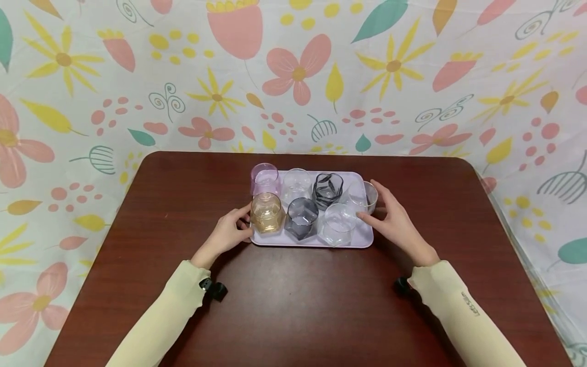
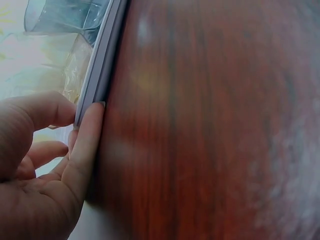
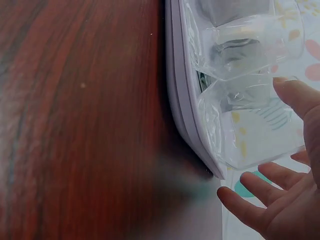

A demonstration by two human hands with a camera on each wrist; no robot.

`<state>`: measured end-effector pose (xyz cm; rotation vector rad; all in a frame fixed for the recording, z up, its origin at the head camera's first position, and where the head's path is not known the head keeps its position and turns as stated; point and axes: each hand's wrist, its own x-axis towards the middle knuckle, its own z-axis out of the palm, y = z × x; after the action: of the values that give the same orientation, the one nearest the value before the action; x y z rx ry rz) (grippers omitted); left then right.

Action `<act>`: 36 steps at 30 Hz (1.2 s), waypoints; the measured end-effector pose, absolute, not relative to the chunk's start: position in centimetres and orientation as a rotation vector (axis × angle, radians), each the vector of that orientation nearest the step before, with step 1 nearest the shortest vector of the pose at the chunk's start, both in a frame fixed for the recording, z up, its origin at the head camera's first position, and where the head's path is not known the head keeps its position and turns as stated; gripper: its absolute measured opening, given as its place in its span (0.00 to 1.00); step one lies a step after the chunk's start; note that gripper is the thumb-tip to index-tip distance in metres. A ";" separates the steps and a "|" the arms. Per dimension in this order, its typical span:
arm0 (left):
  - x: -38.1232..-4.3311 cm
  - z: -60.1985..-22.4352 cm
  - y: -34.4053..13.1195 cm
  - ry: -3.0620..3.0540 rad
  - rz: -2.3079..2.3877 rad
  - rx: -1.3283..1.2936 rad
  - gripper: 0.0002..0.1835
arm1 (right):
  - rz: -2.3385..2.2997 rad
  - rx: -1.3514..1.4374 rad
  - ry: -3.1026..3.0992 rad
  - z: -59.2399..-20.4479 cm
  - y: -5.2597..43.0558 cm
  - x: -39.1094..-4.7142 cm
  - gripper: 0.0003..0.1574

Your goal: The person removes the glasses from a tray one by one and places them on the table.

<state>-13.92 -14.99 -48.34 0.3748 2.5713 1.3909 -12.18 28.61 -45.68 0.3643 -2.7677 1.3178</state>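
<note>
Left hand (image 1: 231, 230) at 9 o'clock of tray (image 1: 365, 237), thumb and finger pinch its rim; right hand (image 1: 398, 221) at 3 o'clock, fingers spread about clear glass (image 1: 362, 195), contact unclear

A lilac tray (image 3: 181, 90) rests on a reddish-brown bench (image 3: 85, 125), which stretches out on its near side. At the tray's right end stands a clear glass (image 3: 250, 142), with a second clear glass (image 3: 272, 45) to its left and a greyish glass (image 3: 237, 6) beyond, cut off. The right-hand grip (image 3: 295, 200) is spread about the end glass; contact is unclear. A patterned backdrop (image 3: 311, 70) shows on the far side.
</note>
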 end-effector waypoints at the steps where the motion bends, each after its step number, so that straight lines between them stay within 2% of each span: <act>1: -13.9 -48.3 -15.0 2.554 1.407 0.369 0.41 | 1.320 0.362 -2.770 -45.8 28.6 -12.3 0.58; 9: -14.1 -48.4 -15.1 2.472 1.452 0.347 0.42 | 1.291 0.341 -2.738 -46.1 28.6 -12.7 0.53; 16: -14.2 -48.6 -15.1 2.444 1.471 0.354 0.43 | 1.342 0.283 -2.642 -45.3 29.7 -13.1 0.54; 26: -14.1 -48.4 -15.0 2.431 1.489 0.340 0.43 | 1.256 0.109 -2.628 -43.8 33.9 -14.8 0.53; 36: -14.0 -48.3 -15.0 2.435 1.487 0.331 0.43 | 1.182 -0.049 -2.619 -44.5 37.5 -16.9 0.51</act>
<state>-13.96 -15.00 -48.29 0.3315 2.4355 1.4866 -16.90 37.49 -44.50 -0.0491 -2.6185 1.1822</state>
